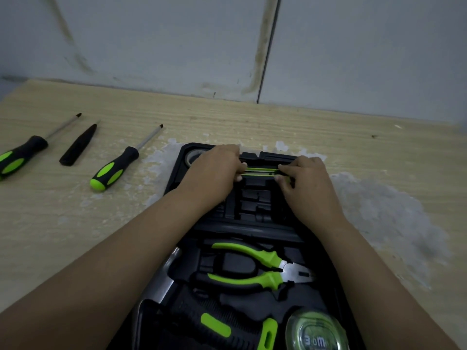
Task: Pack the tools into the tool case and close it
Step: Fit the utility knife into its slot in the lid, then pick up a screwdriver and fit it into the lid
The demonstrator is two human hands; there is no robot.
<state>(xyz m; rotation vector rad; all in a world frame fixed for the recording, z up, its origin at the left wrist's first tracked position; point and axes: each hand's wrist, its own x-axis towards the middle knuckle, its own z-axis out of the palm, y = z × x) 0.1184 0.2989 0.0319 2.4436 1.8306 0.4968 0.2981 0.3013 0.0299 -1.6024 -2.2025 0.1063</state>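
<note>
Two hands meet at the far half of the open tool case (177,173), which lies on the bench (252,122). The left hand (214,170) and the right hand (305,183) each have their grip clamped on one end of a slim green-and-black tool (260,171), likely a utility knife, held level over a slot near the case's far edge. I judge the step in hand to be seating this tool; the next move calls for pressing both ends down evenly until it sits in its moulded recess.

Already packed nearer the wearer are the pliers (255,270), a tape measure (316,334) and what looks like a hammer (202,322).

Still out on the bench, well left of the case, lie two screwdrivers (116,168) (20,155) and a black pointed piece (78,145) between them.

The hands cover both ends of the held tool, so its kind stays uncertain. A round item (193,154) under the left hand is mostly hidden. The case's near edge is cut off.
</note>
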